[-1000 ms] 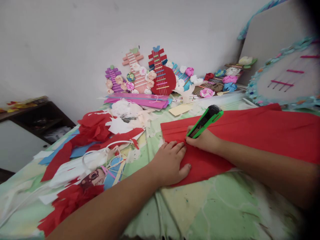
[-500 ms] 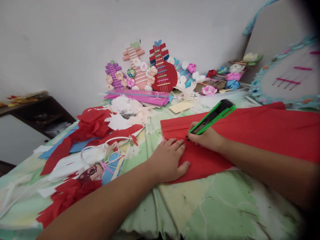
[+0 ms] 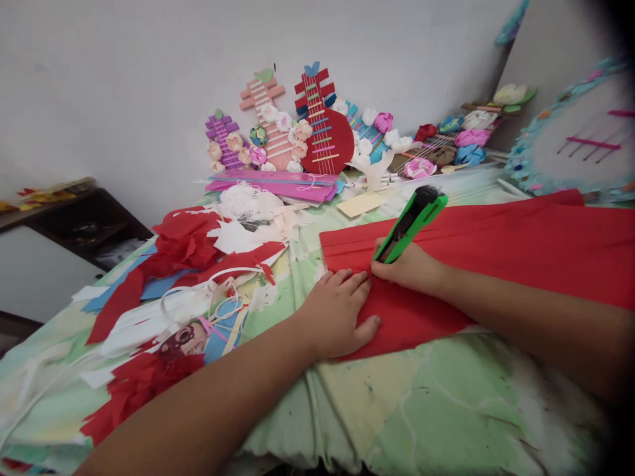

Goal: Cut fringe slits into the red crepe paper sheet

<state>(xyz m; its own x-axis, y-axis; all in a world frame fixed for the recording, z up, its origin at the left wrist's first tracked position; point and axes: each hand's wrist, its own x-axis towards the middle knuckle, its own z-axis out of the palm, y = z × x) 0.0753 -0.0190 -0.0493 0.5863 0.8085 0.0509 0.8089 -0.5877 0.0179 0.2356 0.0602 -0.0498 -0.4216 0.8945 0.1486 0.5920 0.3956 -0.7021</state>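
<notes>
- Nearest, a green cloth (image 3: 456, 390) is spreading out beneath the work.
- The left hand (image 3: 342, 314) is resting palm-down on the near left part of the red sheet (image 3: 526, 244), fingers slightly spread, thumb standing apart.
- Just beside it, the right hand (image 3: 409, 268) is gripping a green cutter (image 3: 411, 225) like a pen, fingers pinching its lower end; it is tilting rightward, and whether the tip is touching the sheet I cannot tell.
- The sheet is lying on the cloth, running off to the right.
- Red scraps (image 3: 186, 244) are lying left of the hands.
- Beyond the sheet, a cream card (image 3: 361, 204) is lying flat.
- Farthest, a red guitar (image 3: 330, 142) is leaning near the wall (image 3: 149, 79).
</notes>
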